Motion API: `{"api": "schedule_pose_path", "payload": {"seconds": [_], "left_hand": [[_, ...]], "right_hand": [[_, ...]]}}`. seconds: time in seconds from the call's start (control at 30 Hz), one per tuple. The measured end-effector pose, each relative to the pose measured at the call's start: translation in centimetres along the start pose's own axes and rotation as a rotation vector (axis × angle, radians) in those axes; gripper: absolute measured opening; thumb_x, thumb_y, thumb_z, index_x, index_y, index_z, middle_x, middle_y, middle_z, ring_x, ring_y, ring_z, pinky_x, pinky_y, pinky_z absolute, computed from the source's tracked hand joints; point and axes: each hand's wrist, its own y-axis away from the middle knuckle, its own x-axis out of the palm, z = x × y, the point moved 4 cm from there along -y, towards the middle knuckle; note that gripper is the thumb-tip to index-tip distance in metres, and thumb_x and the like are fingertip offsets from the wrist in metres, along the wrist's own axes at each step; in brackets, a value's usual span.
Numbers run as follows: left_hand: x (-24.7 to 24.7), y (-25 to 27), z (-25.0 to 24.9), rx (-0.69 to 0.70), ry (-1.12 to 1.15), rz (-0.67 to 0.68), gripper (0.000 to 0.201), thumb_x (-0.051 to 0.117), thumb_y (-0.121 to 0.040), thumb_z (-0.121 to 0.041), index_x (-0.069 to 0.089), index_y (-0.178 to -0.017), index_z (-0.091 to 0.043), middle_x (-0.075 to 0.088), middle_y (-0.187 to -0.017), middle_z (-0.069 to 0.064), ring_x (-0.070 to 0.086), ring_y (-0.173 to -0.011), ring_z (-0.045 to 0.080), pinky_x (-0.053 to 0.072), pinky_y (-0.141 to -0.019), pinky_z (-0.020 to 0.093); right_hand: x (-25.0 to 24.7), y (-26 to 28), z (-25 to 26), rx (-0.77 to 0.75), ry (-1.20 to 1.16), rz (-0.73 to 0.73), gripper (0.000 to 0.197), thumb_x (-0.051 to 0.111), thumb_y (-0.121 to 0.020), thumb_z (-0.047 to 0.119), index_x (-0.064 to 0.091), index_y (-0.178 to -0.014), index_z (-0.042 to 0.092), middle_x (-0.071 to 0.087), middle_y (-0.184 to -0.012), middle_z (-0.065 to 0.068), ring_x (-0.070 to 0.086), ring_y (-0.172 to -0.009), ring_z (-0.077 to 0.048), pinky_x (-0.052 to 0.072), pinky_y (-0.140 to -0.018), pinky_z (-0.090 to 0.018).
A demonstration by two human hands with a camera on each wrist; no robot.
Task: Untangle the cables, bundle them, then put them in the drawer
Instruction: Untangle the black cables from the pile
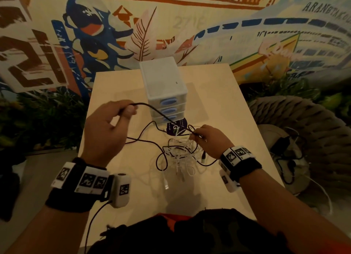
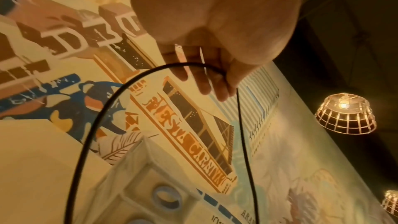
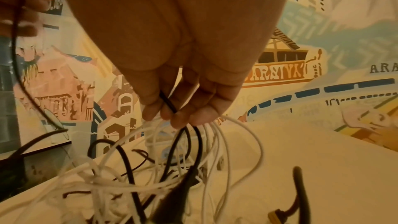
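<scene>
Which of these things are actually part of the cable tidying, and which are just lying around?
Part of the job:
black cable, pinched in left hand
white cables, tangled, gripped by right hand
drawer unit, all drawers closed

Just lying about:
round purple sticker
woven pouf
wall mural

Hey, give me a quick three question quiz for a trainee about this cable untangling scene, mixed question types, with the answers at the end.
1. True or false: the left hand pinches a black cable.
2. What does the right hand grip? A) white cables B) a drawer handle C) nothing
3. How many drawers show on the drawer unit?

Key: 1 true. 2 A. 3 three, all closed.
</scene>
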Motion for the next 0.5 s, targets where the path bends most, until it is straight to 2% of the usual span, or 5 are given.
{"api": "schedule_pose_path", "payload": {"seconds": [0.1,0.23,0.33,0.4,0.5], "left_hand": [[0.1,0.3,2.0,-0.136,-0.215,0.097,0.010,0.060,-0.098,-0.023,0.066,-0.103,-0.029,0.069,-0.100,-0.003,0.063,-0.099,0.025,0.049,-0.083,0.040],[1.5,1.1,-0.9,0.071,-0.413,0.177,0.050,0.057,-0.081,-0.027,0.060,-0.131,-0.023,0.062,-0.123,0.002,0.054,-0.110,0.026,0.044,-0.090,0.043],[5.4,2.0,-4.0,0.213,-0.435,0.417,0.051,0.052,-0.087,-0.035,0.058,-0.138,-0.026,0.060,-0.134,-0.004,0.051,-0.123,0.020,0.039,-0.100,0.044],[8.2,2.7,-4.5,0.311,-0.520,0.534,0.045,0.047,-0.093,-0.043,0.060,-0.134,-0.029,0.062,-0.132,-0.005,0.054,-0.123,0.021,0.038,-0.102,0.044],[11.1,3.0,-3.3,0.296,-0.664,0.693,0.036,0.041,-0.102,-0.048,0.064,-0.124,-0.033,0.070,-0.112,-0.006,0.060,-0.110,0.022,0.037,-0.100,0.041]], "right_hand": [[-0.6,0.2,0.5,-0.007,0.012,-0.006,0.036,0.051,-0.103,0.045,0.073,-0.119,0.022,0.064,-0.098,-0.005,0.060,-0.093,-0.026,0.041,-0.076,-0.031],[-0.8,0.5,1.9,-0.037,0.005,0.001,0.034,0.051,-0.103,0.045,0.072,-0.122,0.025,0.062,-0.097,-0.001,0.060,-0.093,-0.024,0.038,-0.074,-0.030],[-0.6,0.7,3.5,-0.112,0.033,0.005,0.031,0.053,-0.103,0.041,0.073,-0.123,0.026,0.065,-0.101,-0.005,0.062,-0.094,-0.026,0.037,-0.073,-0.030],[-0.4,0.9,4.3,-0.174,0.038,-0.005,0.029,0.056,-0.102,0.036,0.072,-0.123,0.024,0.067,-0.102,-0.009,0.063,-0.094,-0.030,0.042,-0.073,-0.033],[-0.2,1.3,4.8,-0.197,0.000,0.002,0.028,0.056,-0.102,0.029,0.071,-0.124,0.024,0.067,-0.103,-0.009,0.062,-0.094,-0.028,0.044,-0.075,-0.033]]}}
